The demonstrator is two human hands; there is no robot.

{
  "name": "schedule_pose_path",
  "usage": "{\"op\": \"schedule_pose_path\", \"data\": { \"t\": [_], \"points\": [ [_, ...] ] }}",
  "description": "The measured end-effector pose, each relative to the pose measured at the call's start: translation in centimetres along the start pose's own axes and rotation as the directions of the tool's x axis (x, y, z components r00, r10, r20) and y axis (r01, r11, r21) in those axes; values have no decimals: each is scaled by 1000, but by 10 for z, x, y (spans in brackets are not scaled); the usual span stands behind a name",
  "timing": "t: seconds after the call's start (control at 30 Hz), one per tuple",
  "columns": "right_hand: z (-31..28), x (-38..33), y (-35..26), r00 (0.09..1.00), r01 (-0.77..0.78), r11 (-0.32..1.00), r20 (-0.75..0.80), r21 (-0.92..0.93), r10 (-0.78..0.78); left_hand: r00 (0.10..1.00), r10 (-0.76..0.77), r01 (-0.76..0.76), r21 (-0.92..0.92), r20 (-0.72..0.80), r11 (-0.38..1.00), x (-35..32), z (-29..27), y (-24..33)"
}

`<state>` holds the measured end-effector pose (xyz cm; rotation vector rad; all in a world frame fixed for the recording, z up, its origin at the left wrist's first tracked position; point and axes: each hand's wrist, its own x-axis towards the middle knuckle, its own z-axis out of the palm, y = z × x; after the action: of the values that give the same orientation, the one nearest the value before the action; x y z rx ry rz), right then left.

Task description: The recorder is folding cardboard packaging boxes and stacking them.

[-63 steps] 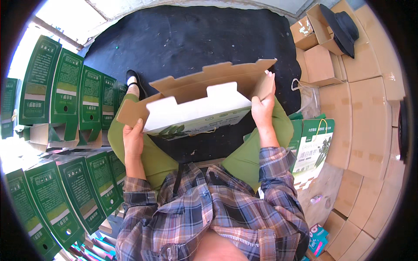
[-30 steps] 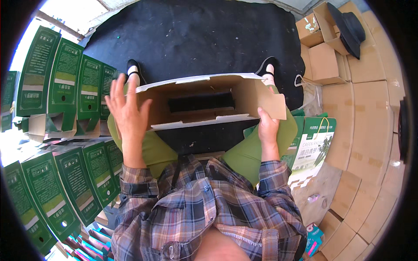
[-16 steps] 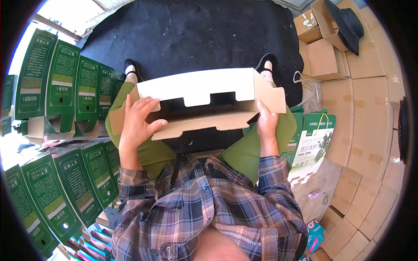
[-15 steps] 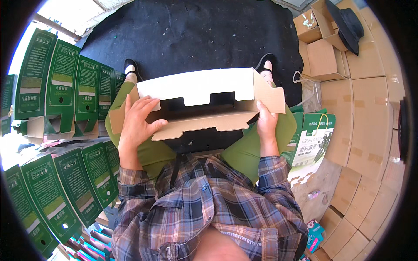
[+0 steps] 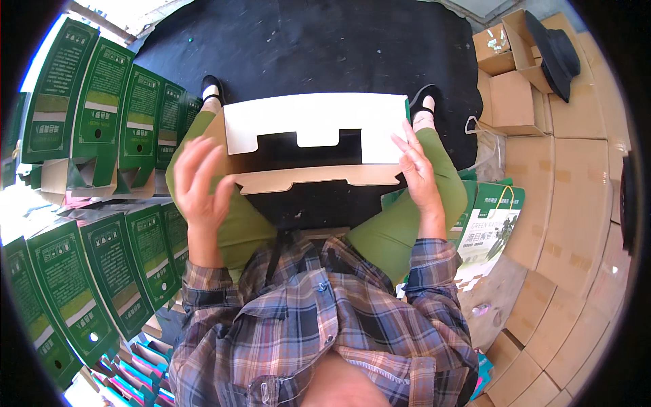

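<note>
A carton (image 5: pixel 315 112) with a white notched flap and bare brown inside stands between my knees, its open side toward me. Along its near edge sticks out a brown tabbed flap (image 5: pixel 319 178). The white right end flap (image 5: pixel 385 144) lies folded inward over the opening. My right hand (image 5: pixel 420 175) rests at that right end, fingers stretched along the edge. Beside the brown left end flap (image 5: pixel 218 132) is my left hand (image 5: pixel 198 183), blurred, its fingers apart and nothing in them. Whether it touches the carton is hard to tell.
Rows of green printed cartons (image 5: pixel 102 108) stand on the left, with pink and blue boxes (image 5: pixel 135 366) below. A green and white carton with a yellow cord (image 5: pixel 488 230) is by my right knee. Brown boxes (image 5: pixel 573 197) line the right; a black hat (image 5: pixel 553 57) lies on some.
The right end flap has gone from spread outward to folded in. My left hand has moved off the front opening to the left. My right hand has turned its fingers upward along the edge.
</note>
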<state>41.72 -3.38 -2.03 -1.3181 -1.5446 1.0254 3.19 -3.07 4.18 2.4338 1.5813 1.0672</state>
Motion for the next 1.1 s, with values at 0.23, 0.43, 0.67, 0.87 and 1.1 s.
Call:
{"op": "schedule_pose_path", "data": {
  "t": [0.23, 0.43, 0.67, 0.87, 1.1],
  "points": [
    [0, 0, 0, 1000, 16, 998, -5, -61, -17, 968, -245, 219, -297, -56, 930, -29, 9, -8],
    [5, 2, 2, 999, 37, 995, -24, -94, -39, 976, -91, 132, -203, 200, 970, -23, 48, -12],
    [21, 12, -11, 989, 69, 945, -106, -320, -108, 962, -271, 272, -8, 35, 962, -5, 75, -6],
    [19, 11, -14, 989, 131, 779, 26, -614, -145, 966, -74, 40, 140, 247, 989, -3, 65, -5],
    [21, 9, -12, 988, 140, 715, 52, -685, -144, 921, -52, -33, 211, 386, 977, -3, 64, -4]
  ]
}}
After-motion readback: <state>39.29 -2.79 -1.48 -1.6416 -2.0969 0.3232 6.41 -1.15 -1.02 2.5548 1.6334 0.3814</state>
